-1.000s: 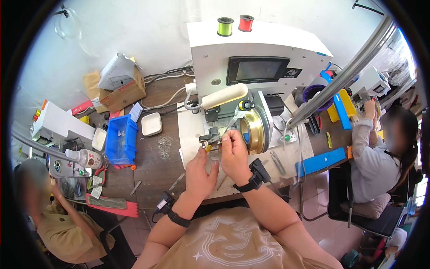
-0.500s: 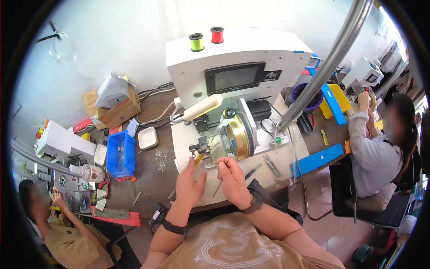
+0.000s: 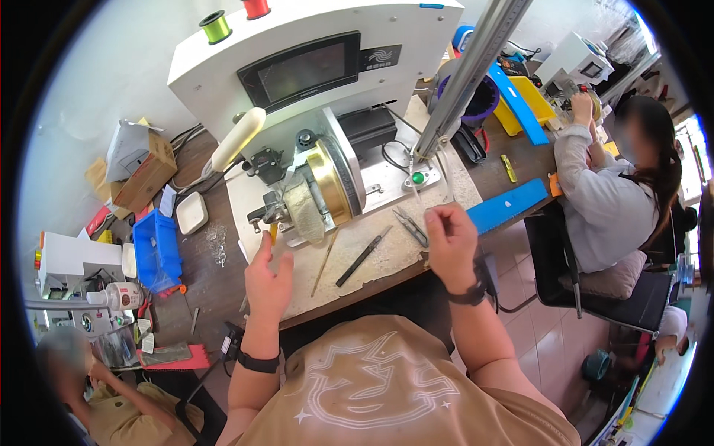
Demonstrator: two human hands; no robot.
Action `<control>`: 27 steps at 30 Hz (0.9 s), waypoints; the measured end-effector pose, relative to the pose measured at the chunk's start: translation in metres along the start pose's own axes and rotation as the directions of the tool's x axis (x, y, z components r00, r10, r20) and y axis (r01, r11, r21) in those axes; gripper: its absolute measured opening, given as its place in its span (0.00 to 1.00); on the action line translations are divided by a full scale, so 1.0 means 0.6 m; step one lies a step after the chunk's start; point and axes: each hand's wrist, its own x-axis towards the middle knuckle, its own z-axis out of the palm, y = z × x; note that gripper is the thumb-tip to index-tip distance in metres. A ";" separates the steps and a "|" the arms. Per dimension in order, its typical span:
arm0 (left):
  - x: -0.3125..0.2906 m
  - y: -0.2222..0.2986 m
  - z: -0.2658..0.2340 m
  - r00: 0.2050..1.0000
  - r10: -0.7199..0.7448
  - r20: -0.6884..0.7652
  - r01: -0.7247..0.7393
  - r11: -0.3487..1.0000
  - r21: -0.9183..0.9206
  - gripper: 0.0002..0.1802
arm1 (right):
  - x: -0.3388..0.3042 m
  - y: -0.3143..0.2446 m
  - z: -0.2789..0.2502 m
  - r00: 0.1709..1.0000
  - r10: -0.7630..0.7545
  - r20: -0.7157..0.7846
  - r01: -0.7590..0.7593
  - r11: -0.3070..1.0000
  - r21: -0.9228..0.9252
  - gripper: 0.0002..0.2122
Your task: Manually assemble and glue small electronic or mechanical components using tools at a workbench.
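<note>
The wheel point(image 3: 332, 186) is mounted beyond both hands' fingers — left hand point(image 3: 268, 286) spread, right hand point(image 3: 452, 241) pinched, contents hidden — with room left between, bounded nearer by the table edge point(image 3: 357, 299).

The upper edge of the frame crops a red spool point(image 3: 256, 8) and a metal pole point(image 3: 476, 70), which masks part of a purple container point(image 3: 491, 100) at upper right. Right of centre, the curled fingers of the right hand point(image 3: 452, 238) conceal whether anything sits between them, while a yellow piece point(image 3: 274, 232) at the left hand's point(image 3: 268, 279) fingertips and loose bits point(image 3: 216, 245) at centre left are too small to identify. Blurring obscures the heads of a co-worker at right point(image 3: 595, 197) and a seated colleague point(image 3: 134, 412), whom the lower edge cuts off at lower left.
</note>
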 end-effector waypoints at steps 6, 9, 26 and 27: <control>-0.032 -0.034 0.019 0.941 0.256 -0.223 -0.288 0.950 -0.124 0.35 | 0.067 0.021 -0.072 0.983 0.087 -0.161 -0.107 0.987 -0.120 0.05; -0.070 -0.020 0.021 0.917 0.364 -0.165 -0.381 0.921 -0.084 0.30 | 0.103 0.049 -0.102 0.985 0.099 -0.144 -0.121 0.981 -0.151 0.08; -0.114 -0.079 0.029 0.713 0.699 0.049 -0.700 0.708 0.091 0.20 | 0.231 0.112 -0.125 0.900 0.406 0.161 -0.355 0.895 -0.271 0.13; -0.114 -0.079 0.028 0.715 0.698 0.047 -0.699 0.709 0.093 0.20 | 0.234 0.113 -0.122 0.887 0.427 0.177 -0.371 0.887 -0.276 0.13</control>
